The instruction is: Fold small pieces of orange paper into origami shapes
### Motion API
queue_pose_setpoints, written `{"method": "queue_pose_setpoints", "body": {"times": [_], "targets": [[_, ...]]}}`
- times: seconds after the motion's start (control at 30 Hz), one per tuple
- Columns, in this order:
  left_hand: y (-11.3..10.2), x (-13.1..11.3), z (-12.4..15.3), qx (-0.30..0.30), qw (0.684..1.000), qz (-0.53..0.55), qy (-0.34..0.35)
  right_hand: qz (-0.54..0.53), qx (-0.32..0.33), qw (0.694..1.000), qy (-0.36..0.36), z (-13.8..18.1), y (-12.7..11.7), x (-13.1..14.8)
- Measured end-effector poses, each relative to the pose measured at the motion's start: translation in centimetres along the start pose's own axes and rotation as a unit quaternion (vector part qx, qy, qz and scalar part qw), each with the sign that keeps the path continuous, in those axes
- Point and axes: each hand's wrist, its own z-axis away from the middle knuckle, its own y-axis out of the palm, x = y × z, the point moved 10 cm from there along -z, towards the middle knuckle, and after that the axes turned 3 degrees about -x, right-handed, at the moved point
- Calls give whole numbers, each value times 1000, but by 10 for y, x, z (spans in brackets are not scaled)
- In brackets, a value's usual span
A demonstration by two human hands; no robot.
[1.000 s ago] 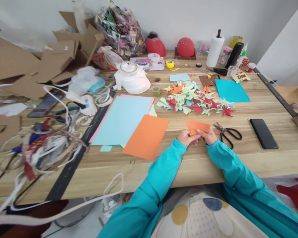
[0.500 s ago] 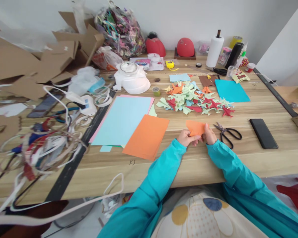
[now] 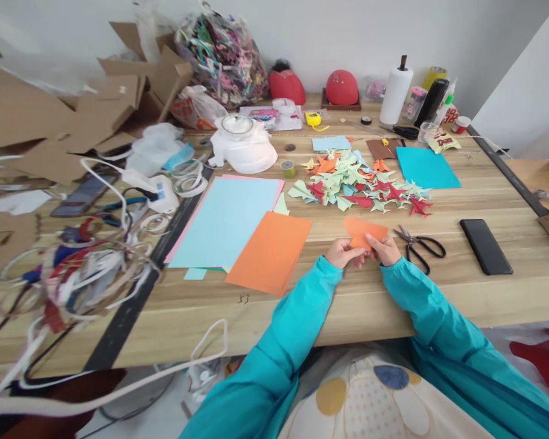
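Between both hands, above the table, is a small piece of folded orange paper (image 3: 365, 228). My left hand (image 3: 344, 252) pinches its lower left part, thumb on top. My right hand (image 3: 384, 249) grips the lower right, its thumb pressed on the paper near the left thumb. The fingers beneath are partly hidden. Beyond the hands lies a heap of folded paper pieces (image 3: 348, 183) in pale green, red, orange and blue. Black-handled scissors (image 3: 418, 244) lie just right of my right hand. Larger orange sheets (image 3: 271, 253) rest to the left.
Light blue sheets (image 3: 231, 213) lie partly under the orange ones. A black phone (image 3: 486, 246) is at the right, a turquoise sheet (image 3: 427, 167) behind. Tangled cords and ribbons (image 3: 86, 268) and cardboard (image 3: 96, 116) crowd the left. A paper roll (image 3: 396, 96) stands at the back.
My right hand has shifted its grip, with the thumb now lying inward across the paper. The orange paper shows a wider shape, its right corner reaching further right.
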Motion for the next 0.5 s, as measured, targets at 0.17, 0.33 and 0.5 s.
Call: {"method": "queue_pose_setpoints", "body": {"times": [0.17,0.33,0.5], "targets": [[0,-3,-1,-5,1000,-9,11,30,26,999,-32,1,6,7],[-2,-4,-1,-18,999,-37,16,52,54,992,-100,3,13,18],[-9,2,-2,-53,997,-58,3,61,50,990,-121,1,11,18]]}}
